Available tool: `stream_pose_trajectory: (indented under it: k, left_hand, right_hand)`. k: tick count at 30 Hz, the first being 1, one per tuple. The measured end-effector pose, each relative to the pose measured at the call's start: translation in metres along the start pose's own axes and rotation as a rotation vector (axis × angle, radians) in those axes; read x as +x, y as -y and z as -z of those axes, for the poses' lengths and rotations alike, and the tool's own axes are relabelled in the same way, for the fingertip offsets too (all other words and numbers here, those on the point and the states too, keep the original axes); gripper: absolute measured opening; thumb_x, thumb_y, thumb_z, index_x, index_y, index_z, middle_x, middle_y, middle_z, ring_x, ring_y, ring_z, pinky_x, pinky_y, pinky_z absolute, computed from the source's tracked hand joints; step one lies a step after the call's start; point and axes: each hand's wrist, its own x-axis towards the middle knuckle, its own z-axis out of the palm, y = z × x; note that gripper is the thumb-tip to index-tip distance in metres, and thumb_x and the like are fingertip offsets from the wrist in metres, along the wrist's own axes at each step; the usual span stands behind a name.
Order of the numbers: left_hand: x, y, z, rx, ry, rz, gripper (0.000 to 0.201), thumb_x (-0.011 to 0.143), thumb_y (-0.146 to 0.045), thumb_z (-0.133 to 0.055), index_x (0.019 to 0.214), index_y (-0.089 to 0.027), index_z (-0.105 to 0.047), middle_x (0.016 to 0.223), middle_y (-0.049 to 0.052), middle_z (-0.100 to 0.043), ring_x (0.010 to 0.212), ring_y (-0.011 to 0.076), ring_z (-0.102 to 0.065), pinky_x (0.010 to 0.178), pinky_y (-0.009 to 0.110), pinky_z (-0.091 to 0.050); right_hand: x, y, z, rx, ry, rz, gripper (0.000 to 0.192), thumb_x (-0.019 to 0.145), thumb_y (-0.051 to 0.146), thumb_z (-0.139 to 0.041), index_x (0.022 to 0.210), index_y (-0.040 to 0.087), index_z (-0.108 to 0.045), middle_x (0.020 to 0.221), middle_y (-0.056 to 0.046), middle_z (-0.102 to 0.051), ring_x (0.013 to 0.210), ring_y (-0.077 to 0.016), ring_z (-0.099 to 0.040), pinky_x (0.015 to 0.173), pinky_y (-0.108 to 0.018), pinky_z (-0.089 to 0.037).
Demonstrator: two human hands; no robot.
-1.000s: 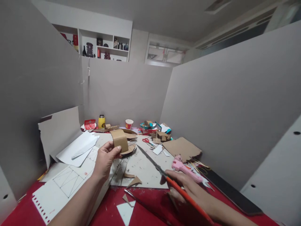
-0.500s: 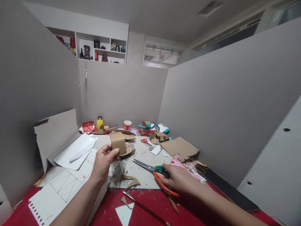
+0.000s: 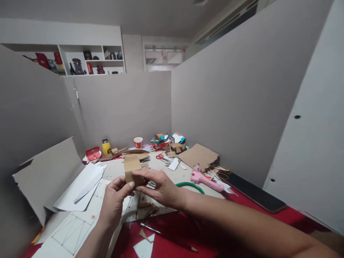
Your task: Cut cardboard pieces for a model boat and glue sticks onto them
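Both hands are closed on a folded piece of brown cardboard [image 3: 132, 164], held up over the white board. My left hand [image 3: 116, 195] pinches its lower left part between thumb and fingers. From the right, my right hand [image 3: 158, 186] grips the front and lower right side, index finger lying across it. Beneath the right forearm lie the large scissors, their green handle [image 3: 192, 185] showing while the blades are mostly hidden. Below the hands are brown cardboard scraps [image 3: 151, 210] and a pencil [image 3: 169, 236].
A pink glue gun [image 3: 205, 179] lies to the right, near a brown cardboard sheet [image 3: 199, 156]. Small red scissors [image 3: 160, 157], a paper cup [image 3: 138, 142] and a yellow bottle [image 3: 106, 147] are farther back. Paper sheets [image 3: 79, 186] lie left. Grey panels [image 3: 120, 107] enclose the table.
My right hand has let go of the large scissors, moved left and taken hold of the cardboard piece beside my left hand. The view has turned a little to the right.
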Motion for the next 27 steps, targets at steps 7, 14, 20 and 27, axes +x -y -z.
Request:
stream_pose_trajectory:
  k: [7, 14, 20, 27]
  left_hand:
    - [-0.008, -0.012, -0.004, 0.185, 0.03, -0.109, 0.012, 0.073, -0.026, -0.074, 0.079, -0.016, -0.07, 0.07, 0.0, -0.066, 0.067, 0.0121, -0.057, 0.064, 0.021, -0.045]
    - [-0.016, -0.008, -0.011, 0.423, -0.154, -0.308, 0.023, 0.076, -0.027, -0.071, 0.095, -0.021, -0.059, 0.079, -0.001, -0.067, 0.075, 0.015, -0.063, 0.07, 0.024, -0.049]
    - [-0.014, -0.007, -0.006, 0.58, -0.04, -0.35, 0.033, 0.08, -0.027, -0.067, 0.112, -0.025, -0.06, 0.107, 0.005, -0.069, 0.093, 0.0187, -0.066, 0.083, 0.029, -0.051]
    - [-0.015, -0.003, -0.005, 0.598, -0.031, -0.276, 0.027, 0.08, -0.031, -0.067, 0.106, -0.023, -0.066, 0.103, 0.005, -0.073, 0.088, 0.0205, -0.069, 0.082, 0.033, -0.054]
  right_hand:
    - [-0.004, -0.001, -0.002, 0.18, -0.055, -0.231, 0.044, 0.077, 0.022, -0.069, 0.121, 0.021, -0.061, 0.103, -0.006, -0.067, 0.079, -0.0135, -0.061, 0.067, -0.026, -0.051]
    - [-0.005, -0.003, 0.001, 0.245, -0.088, -0.303, 0.044, 0.076, 0.021, -0.069, 0.119, 0.017, -0.063, 0.108, -0.008, -0.067, 0.085, -0.0166, -0.063, 0.074, -0.03, -0.052]
    - [-0.005, -0.004, 0.006, 0.325, -0.02, -0.32, 0.044, 0.076, 0.018, -0.068, 0.12, 0.019, -0.062, 0.111, -0.007, -0.068, 0.097, -0.0189, -0.064, 0.084, -0.033, -0.052]
    - [-0.012, -0.007, 0.012, 0.146, 0.071, -0.219, 0.039, 0.081, 0.019, -0.065, 0.12, 0.016, -0.062, 0.103, -0.008, -0.071, 0.088, -0.017, -0.066, 0.079, -0.028, -0.052]
